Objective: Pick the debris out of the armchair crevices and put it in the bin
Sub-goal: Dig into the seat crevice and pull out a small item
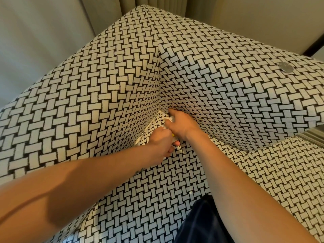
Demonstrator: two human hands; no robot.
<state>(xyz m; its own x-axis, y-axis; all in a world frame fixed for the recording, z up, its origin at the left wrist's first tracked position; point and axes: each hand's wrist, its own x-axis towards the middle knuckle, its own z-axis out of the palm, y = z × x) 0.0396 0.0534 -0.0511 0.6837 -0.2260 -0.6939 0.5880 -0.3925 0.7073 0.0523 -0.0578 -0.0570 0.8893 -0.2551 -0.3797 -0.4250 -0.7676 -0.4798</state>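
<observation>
White scrap (168, 119) sat pinched in right hand (181, 124) — left hand (161, 143), at seven o'clock, clutched debris (174, 135); a slow pull seemed wise.

The left hand (160, 142) and right hand (181, 125) meet in the armchair's (87, 95) back corner, where two upright panels join the seat cushion (157, 199). The left hand is nearer, and each holds debris (169, 118) at the crevice. A disc (285, 67) (too small to identify) lies atop the right panel, well apart. A curtain (136, 2) hangs behind.
</observation>
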